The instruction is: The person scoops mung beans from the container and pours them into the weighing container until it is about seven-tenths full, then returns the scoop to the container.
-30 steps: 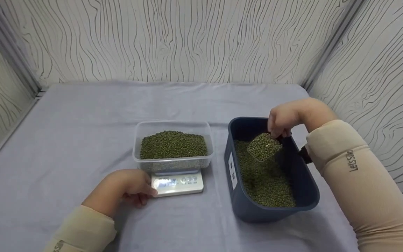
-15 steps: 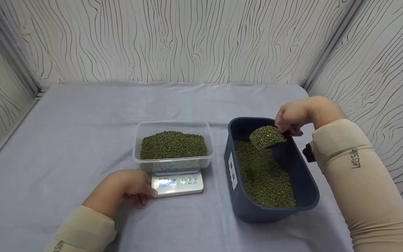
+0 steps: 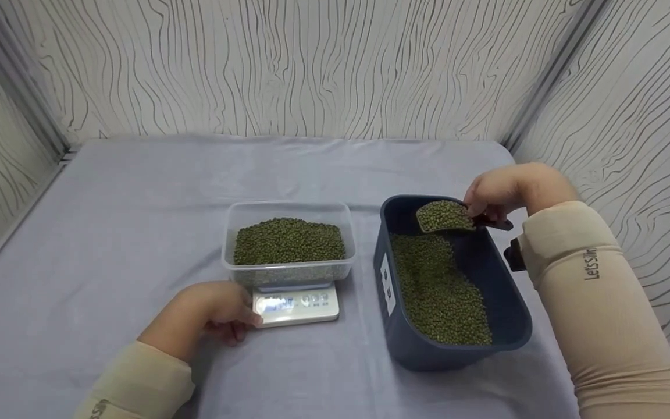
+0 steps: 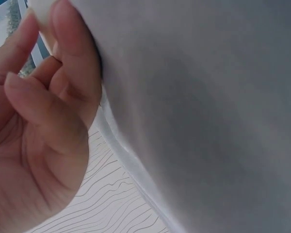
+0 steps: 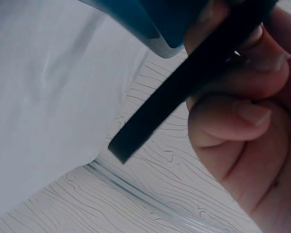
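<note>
My right hand [image 3: 495,189] grips the dark handle [image 5: 155,102] of a clear scoop [image 3: 444,216] heaped with green beans, held over the back of a dark blue bin [image 3: 457,358]. Beans [image 3: 442,291] fill the bin's lower left part, lying lower on its right side. A clear plastic box [image 3: 288,273] with a mound of beans stands on a white digital scale [image 3: 297,314]. At the scale's left front corner, my left hand [image 3: 218,308] pinches the edge between thumb and fingers; its fingers [image 4: 77,43] show curled in the left wrist view.
A pale cloth [image 3: 154,174] with creases covers the table. Patterned wall panels [image 3: 312,70] stand behind it and on both sides. A white label [image 3: 387,284] is on the bin's left side.
My right hand has moved right and slightly back, carrying the scoop up from the middle of the bin toward its back; the scoop is now more level. My left hand has stayed at the scale.
</note>
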Available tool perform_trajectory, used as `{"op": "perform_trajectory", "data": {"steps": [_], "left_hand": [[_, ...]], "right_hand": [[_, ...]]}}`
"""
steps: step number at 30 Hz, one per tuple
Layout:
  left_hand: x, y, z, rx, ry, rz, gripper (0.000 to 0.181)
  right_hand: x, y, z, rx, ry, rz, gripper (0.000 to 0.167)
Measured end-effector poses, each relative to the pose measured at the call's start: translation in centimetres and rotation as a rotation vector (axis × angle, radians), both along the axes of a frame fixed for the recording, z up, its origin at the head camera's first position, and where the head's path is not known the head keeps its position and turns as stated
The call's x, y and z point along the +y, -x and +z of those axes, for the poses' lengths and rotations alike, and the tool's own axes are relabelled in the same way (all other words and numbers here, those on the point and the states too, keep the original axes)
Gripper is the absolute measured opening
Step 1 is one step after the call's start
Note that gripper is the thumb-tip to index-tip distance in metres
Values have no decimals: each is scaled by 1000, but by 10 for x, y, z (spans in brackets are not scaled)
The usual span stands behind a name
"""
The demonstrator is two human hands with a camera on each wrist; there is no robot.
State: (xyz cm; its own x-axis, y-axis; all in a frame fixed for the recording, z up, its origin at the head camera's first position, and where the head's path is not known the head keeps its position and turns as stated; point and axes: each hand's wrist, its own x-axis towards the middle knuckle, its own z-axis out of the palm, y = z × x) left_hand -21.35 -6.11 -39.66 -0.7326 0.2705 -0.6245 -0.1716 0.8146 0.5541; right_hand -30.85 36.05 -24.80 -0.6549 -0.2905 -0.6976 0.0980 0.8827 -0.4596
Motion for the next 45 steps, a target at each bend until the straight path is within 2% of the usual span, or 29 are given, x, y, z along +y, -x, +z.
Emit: {"op": "perform_trajectory", "data": {"steps": [8, 15, 24, 38, 45], "left_hand": [[0, 1, -1, 2, 24, -19, 23], [0, 1, -2, -11, -6, 11, 21], [0, 1, -2, -19, -15, 21, 20], [3, 0, 0, 4, 18, -13, 21], [7, 0, -1, -8, -21, 6, 18]], "right_hand": [[1, 0, 1, -2, 21, -57, 32], [-1, -1, 3, 1, 31, -62, 29], [-8, 0, 7, 5, 36, -51, 32], [-47, 9, 19, 51, 24, 17, 33], [-72, 14, 17, 46, 26, 4, 31]]}}
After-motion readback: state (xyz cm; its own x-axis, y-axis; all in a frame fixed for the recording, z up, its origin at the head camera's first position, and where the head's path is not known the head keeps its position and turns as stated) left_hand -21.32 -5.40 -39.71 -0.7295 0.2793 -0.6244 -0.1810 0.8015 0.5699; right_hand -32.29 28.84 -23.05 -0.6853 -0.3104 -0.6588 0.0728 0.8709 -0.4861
